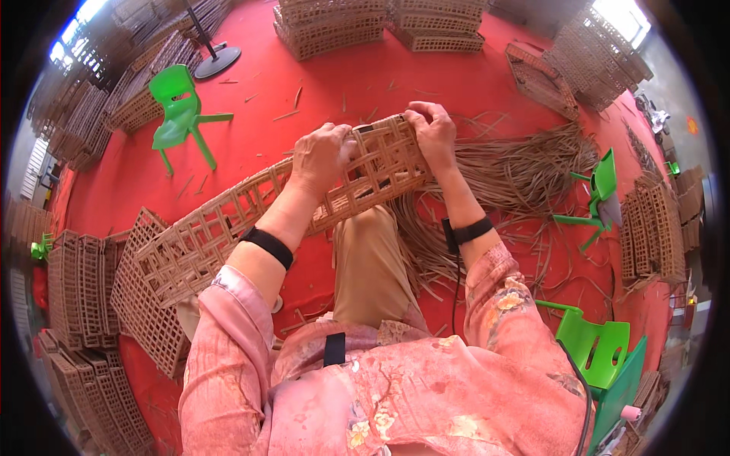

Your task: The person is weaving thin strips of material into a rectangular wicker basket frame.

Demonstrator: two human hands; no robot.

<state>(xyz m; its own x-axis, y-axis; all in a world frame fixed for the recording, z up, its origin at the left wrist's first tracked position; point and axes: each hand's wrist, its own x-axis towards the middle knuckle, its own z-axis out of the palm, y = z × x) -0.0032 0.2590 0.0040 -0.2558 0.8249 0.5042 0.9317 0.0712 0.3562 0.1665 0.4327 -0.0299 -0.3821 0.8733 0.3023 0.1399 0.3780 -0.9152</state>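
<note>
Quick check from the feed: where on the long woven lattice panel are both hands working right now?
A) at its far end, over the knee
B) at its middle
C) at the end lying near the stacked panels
A: the left hand and right hand both grip the far end of the woven lattice panel, above the knee.

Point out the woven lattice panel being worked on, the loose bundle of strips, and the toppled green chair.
woven lattice panel (pixel 228 228), head view, middle of its grid.
bundle of strips (pixel 525 163), head view, its thick middle.
green chair (pixel 179 110), head view, its seat.

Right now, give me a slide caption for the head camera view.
Both hands, left hand and right hand, grip a woven lattice panel across the lap, above a red floor.
</note>
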